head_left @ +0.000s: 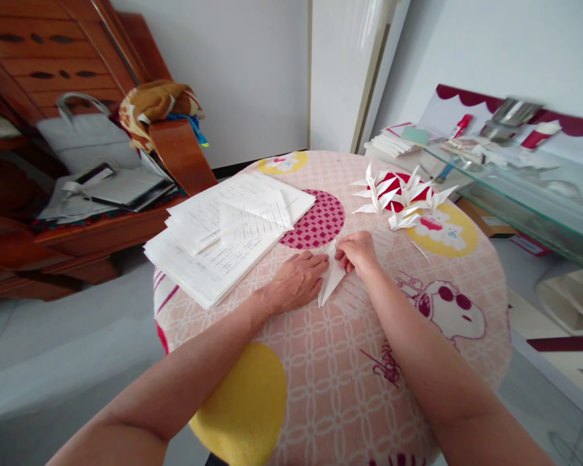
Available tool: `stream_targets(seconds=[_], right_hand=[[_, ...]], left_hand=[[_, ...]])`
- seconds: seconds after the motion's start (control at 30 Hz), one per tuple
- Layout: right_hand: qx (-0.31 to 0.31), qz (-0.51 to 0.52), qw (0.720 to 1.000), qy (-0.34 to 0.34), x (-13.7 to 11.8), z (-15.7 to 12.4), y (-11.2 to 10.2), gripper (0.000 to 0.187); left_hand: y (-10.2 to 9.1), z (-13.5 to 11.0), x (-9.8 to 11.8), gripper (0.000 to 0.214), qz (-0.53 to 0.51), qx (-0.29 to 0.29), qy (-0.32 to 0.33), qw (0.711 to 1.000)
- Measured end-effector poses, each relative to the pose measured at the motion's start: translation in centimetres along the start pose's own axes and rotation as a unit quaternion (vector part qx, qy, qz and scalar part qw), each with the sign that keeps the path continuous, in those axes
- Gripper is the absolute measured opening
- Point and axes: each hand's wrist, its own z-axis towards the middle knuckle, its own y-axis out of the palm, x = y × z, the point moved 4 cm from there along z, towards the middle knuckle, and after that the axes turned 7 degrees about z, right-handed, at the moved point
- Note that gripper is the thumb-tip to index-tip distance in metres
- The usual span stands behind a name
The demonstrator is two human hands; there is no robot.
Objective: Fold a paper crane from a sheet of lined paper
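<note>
Round tabletop [320,388], covered in a pink patterned cloth with yellow and red discs, stands between wooden furniture [78,226] on one side and a glass shelf [515,188] on the other.

Hands: the left hand [298,279] lies flat and fully spread, palm down, fingers resting on the left edge of the folded paper [331,285]. The right hand [358,252] is curled, fingertips on the paper's upper corner. Whether it pinches that corner or only presses on it, I cannot tell.

Location: the folded paper, a narrow white pointed shape, lies on the cloth at mid-table, between the two hands and touching both.

Risks, as judged:
- The cloth is soft and may give under pressure, so a crease could run crooked or the layers could slip out of line.
- The left forearm lies near the stack of sheets [223,233], whose near corner overhangs the table edge; a nudge could push sheets to the floor.
- The paper cranes [403,194] sit loose near the far rim, and a tug on the cloth could shift them.

Count: one folded paper under the hands; one stack of sheets, fanned in several layers; roughly five paper cranes, overlapping, so the figure is not firm; one thin white scrap [420,251] just beside them.
</note>
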Motion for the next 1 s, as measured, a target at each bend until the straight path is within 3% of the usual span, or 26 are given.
stream_targets(seconds=[0.2, 0.53, 0.77, 1.0], right_hand=[[0.001, -0.032, 0.999, -0.001, 0.3, 0.9, 0.0, 0.018], [0.022, -0.158, 0.985, -0.065, -0.8, 1.0, -0.6, 0.021], [-0.025, -0.05, 0.998, -0.02, -0.5, 0.8, -1.0, 0.019], [-0.002, -0.214, 0.971, -0.108, -1.2, 0.9, -1.0, 0.017]], left_hand=[[0.0, 0.3, -0.2, 0.024, 0.01, -0.004, 0.002, 1.0], [-0.1, 1.5, -0.6, 0.025, 0.022, -0.035, 0.001, 0.999], [0.3, 1.4, -0.7, 0.034, 0.023, -0.031, -0.007, 0.999], [0.5, 1.4, -1.0, 0.03, 0.022, -0.04, -0.009, 0.999]])
